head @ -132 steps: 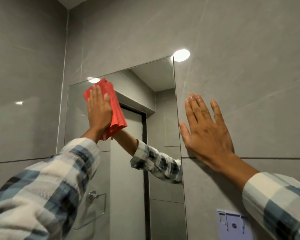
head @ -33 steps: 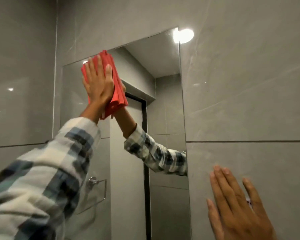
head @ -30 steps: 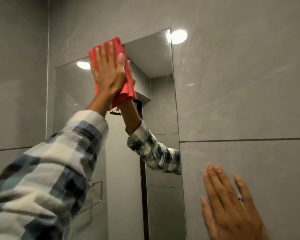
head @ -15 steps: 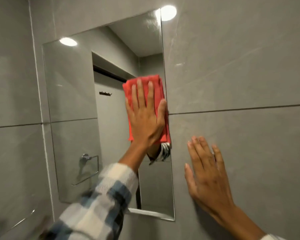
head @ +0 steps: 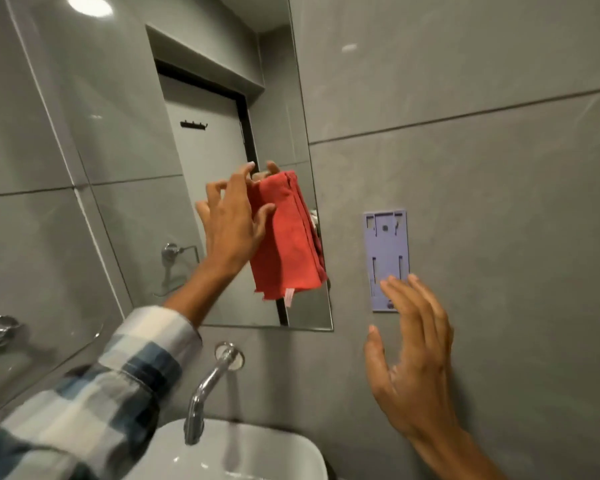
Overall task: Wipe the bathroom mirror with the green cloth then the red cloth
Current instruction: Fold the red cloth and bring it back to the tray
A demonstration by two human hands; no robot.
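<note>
The folded red cloth (head: 286, 233) hangs in front of the lower right part of the bathroom mirror (head: 125, 140). My left hand (head: 231, 220) grips its left edge between thumb and fingers, the other fingers spread. The cloth looks lifted a little off the glass. My right hand (head: 413, 355) is open with fingers apart, near the grey tiled wall to the right of the mirror, just below a purple plate. No green cloth is in view.
A purple plastic wall bracket (head: 387, 251) is fixed right of the mirror. Below the mirror a chrome tap (head: 208, 386) juts over a white basin (head: 250, 452). A glass shelf with chrome holder (head: 0, 334) is on the left wall.
My left hand has carried the red cloth down the mirror's right side from the top to the lower part, and now pinches it instead of pressing flat. My right hand slid lower on the wall.
</note>
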